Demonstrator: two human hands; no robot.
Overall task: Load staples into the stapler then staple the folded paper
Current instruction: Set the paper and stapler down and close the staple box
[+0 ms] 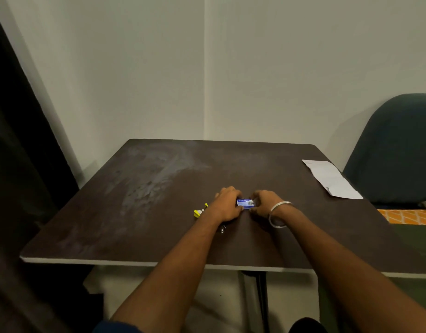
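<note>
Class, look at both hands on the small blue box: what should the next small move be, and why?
Probably open the staple box and take out a strip. Both the left hand and right hand grip it between them, the yellow stapler lies untouched beside the left hand, and the folded paper waits at the table's far right edge.

Both hands are pinching a glossy printed cardboard staple box [246,203]; the dark table [159,188] under the grip is looking matt and smudgy, and the bangle [278,213] beside it is showing shiny metal.
</note>
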